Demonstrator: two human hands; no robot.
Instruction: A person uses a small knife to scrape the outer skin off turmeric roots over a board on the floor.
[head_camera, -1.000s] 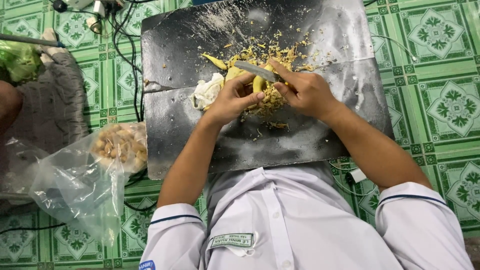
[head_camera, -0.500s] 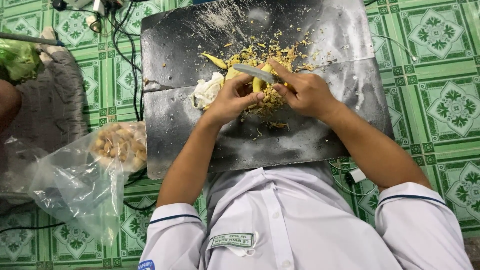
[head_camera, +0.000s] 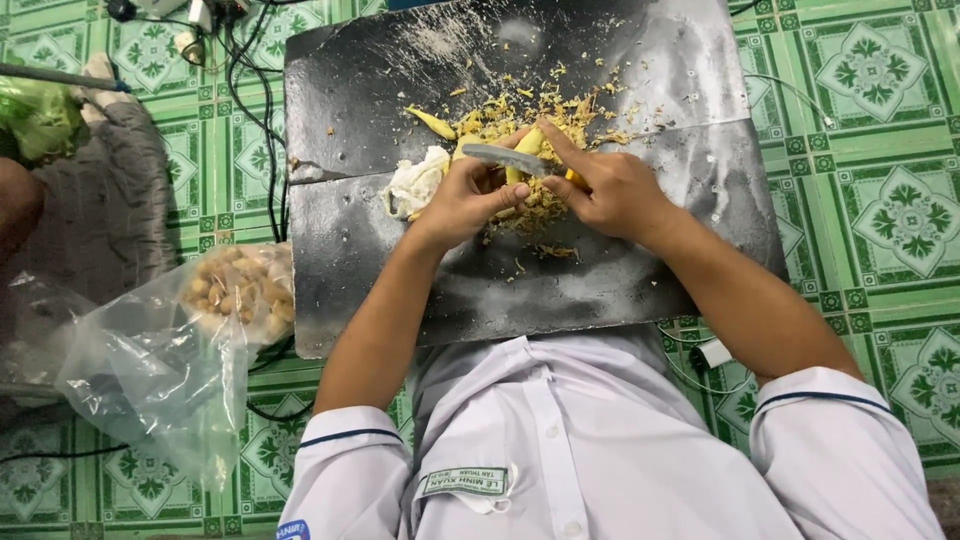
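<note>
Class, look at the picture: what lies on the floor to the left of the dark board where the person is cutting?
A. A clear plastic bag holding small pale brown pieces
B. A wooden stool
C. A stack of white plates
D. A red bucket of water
A: a clear plastic bag with small pale brown pieces lies on the green tiled floor left of the dark board.

Green patterned floor tiles all round. Clear plastic bag lower left, pale brown lumps in its mouth. Black cables run along the upper left. Grey cloth at left, green leafy bundle above it
</note>
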